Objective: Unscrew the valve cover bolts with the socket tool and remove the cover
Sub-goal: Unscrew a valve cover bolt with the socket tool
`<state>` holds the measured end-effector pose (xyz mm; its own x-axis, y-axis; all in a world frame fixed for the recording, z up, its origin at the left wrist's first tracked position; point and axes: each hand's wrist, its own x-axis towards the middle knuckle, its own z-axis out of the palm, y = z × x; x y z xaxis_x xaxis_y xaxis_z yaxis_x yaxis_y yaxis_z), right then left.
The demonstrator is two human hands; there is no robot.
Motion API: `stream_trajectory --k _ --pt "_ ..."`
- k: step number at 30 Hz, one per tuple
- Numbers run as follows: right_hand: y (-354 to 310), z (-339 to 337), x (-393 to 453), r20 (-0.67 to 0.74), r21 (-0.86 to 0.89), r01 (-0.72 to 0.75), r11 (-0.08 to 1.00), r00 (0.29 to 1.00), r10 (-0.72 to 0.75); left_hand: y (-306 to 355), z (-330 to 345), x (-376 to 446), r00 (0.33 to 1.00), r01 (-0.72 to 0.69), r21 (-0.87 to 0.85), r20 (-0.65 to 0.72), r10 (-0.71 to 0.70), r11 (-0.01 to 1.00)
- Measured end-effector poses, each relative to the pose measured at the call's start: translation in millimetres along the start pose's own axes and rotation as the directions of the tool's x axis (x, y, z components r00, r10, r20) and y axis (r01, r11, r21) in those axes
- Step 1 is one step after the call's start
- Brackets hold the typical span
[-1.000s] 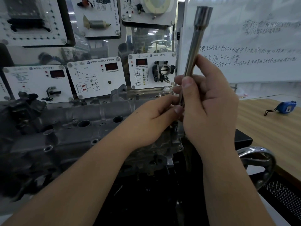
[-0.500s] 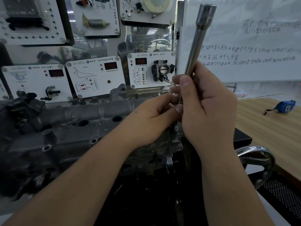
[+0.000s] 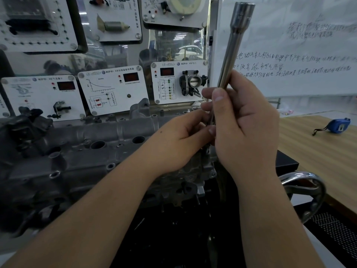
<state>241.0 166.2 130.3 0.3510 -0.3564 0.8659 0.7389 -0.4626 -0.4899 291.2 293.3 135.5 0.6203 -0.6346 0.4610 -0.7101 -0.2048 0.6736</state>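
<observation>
I've got the valve cover (image 3: 100, 151) sitting on the engine in front of me, not lifted at all, so by my read removal is a long way off. My right hand (image 3: 245, 128) has its grip curled round the lower shaft of the socket tool (image 3: 230, 53), which stands tilted, wide end up. My left hand (image 3: 181, 140) pinches at the tool's lower tip by the cover's right end; a bolt there is hidden, so I can't tell how many are out.
</observation>
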Motion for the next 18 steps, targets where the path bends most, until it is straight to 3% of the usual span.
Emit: stream_trajectory --k 18 --pt "-1.3 1.4 -0.6 0.012 0.029 0.023 0.999 1.000 -0.023 -0.6 0.2 0.6 1.000 0.001 0.004 0.000 -0.001 1.000"
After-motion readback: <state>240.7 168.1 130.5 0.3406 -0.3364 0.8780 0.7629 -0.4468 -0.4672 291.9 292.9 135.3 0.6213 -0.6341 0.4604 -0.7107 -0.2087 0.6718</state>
